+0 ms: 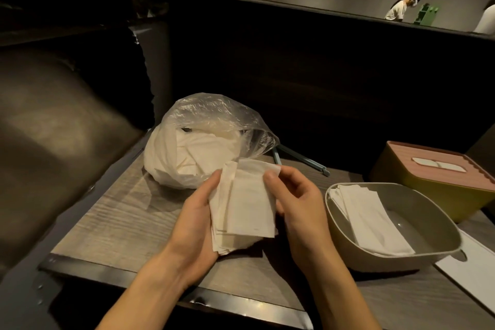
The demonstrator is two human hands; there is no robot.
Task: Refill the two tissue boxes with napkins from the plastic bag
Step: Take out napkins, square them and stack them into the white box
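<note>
From the head view, I think the thin napkins (242, 202) could slip or fan apart, because my left hand (194, 218) only cups the stack from below and my right hand (290, 195) just pinches its top edge with the thumb. The stack sits between my hands above the tabletop (117, 225). The plastic bag (203, 139) is just behind, the open tissue box (388, 225) near my right, and the lidded box (439, 174) beyond it.
</note>
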